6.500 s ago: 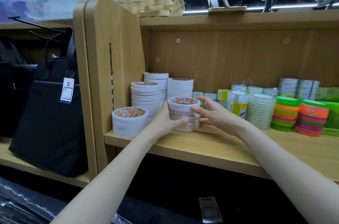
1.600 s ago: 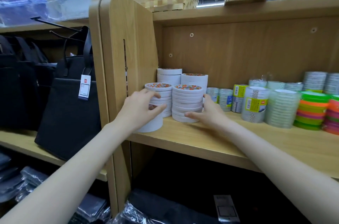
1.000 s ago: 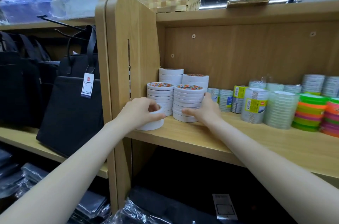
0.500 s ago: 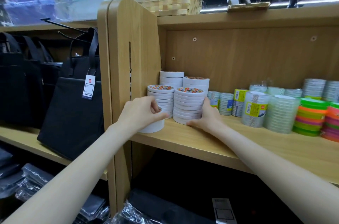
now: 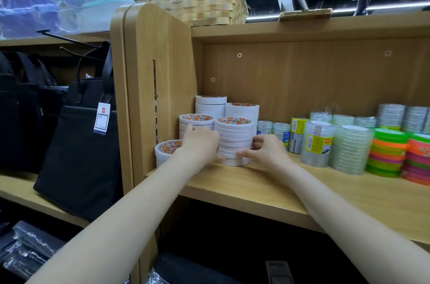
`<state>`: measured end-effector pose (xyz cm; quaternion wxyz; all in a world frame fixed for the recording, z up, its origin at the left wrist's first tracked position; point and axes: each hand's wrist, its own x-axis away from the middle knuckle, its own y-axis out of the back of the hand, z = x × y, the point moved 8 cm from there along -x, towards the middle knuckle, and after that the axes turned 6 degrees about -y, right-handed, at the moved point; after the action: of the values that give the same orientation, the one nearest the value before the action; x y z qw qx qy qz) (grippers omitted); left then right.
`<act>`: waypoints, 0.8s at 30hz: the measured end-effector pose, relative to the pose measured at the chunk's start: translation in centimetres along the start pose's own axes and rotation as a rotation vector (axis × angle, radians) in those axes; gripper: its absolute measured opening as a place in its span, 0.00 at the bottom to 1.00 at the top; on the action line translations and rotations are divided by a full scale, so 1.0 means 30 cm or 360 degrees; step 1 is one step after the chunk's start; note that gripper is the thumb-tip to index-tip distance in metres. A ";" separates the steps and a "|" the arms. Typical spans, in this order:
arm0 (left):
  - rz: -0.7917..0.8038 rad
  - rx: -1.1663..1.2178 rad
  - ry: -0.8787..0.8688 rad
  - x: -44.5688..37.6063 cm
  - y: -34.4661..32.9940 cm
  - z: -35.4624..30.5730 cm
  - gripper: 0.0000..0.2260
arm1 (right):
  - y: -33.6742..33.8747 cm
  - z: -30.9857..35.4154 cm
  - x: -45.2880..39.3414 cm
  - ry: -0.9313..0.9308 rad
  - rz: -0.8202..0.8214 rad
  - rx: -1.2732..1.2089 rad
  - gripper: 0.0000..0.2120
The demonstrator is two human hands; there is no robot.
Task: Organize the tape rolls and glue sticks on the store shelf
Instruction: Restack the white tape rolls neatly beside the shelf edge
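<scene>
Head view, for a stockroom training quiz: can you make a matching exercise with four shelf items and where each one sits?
Items:
1. woven basket
2. black bag
3. neon tape stack
4. lone white roll

Places:
A. hanging left of the wooden side panel
B. right part of the shelf
C. front left corner of the shelf, beside the left hand
D. on top of the shelf unit

Pairs: 1-D, 2-A, 3-B, 4-C

Head view, sole camera: worn at head height, facing forward and slightly down into the light wooden store shelf (image 5: 267, 188) at close range; both forearms enter from the near edge; wide-angle, with bowed verticals at left.
</scene>
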<state>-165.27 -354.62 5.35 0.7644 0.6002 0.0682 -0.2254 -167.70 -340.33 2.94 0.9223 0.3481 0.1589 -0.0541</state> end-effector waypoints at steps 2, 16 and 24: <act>-0.0007 0.0029 0.0035 -0.013 -0.012 0.002 0.15 | 0.001 0.005 -0.001 0.0033 0.0008 -0.0002 0.20; 0.0210 0.0348 0.0025 -0.020 -0.048 0.018 0.20 | -0.002 0.021 0.006 0.0087 0.0001 0.0189 0.18; -0.0013 0.0244 -0.0035 0.012 -0.030 -0.011 0.12 | -0.039 -0.004 0.022 0.0027 0.0123 0.0237 0.30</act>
<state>-165.27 -354.56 4.32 0.7159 0.6542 0.0448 -0.2398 -167.35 -341.13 1.89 0.8939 0.4220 0.1485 -0.0271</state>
